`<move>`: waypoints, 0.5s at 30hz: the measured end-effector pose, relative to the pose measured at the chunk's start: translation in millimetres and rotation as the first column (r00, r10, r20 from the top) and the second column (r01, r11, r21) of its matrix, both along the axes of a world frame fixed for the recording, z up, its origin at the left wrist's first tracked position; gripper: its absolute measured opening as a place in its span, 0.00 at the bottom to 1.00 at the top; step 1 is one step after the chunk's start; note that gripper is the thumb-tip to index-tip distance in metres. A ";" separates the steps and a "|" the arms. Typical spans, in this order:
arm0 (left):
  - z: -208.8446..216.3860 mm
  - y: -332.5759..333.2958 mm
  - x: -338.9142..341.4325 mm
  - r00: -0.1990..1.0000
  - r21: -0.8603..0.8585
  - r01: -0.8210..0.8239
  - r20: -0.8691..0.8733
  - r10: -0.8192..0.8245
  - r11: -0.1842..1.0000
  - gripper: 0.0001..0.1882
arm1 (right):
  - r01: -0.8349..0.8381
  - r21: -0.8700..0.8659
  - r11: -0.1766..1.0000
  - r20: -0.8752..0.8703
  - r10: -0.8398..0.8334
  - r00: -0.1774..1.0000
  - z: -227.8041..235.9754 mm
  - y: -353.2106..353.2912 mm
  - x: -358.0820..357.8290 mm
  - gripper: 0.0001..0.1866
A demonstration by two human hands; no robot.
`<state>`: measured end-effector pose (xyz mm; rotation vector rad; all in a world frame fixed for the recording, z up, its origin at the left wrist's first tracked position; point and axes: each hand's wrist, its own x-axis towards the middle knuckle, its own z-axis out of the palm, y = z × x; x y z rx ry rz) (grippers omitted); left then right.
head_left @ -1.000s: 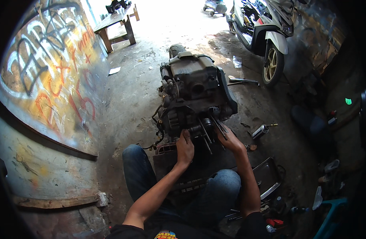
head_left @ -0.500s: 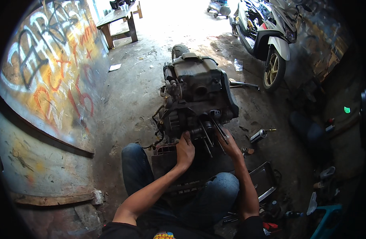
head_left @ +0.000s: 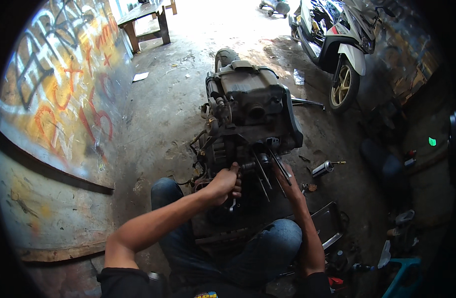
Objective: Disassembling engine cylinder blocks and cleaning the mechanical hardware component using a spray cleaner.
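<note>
Lettering (head_left: 95, 119) on wall (head_left: 76, 161) and shirt (head_left: 126, 284)

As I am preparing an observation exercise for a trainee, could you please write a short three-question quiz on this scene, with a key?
1. Which hand is nearer the spray can?
2. True or false: in the picture, the scooter stands to the right of the engine.
3. What appears just right of the right forearm?
A. Ladder
B. Tray
C. Helmet

Key:
1. The right hand
2. True
3. B
</note>
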<state>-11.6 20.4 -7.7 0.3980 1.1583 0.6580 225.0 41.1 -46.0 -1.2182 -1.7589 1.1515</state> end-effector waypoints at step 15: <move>-44.4 -22.6 26.6 0.825 0.733 0.118 -0.448 0.345 0.669 0.24 | -0.009 0.192 0.981 0.136 -0.017 0.991 -25.3 -10.2 15.1 0.21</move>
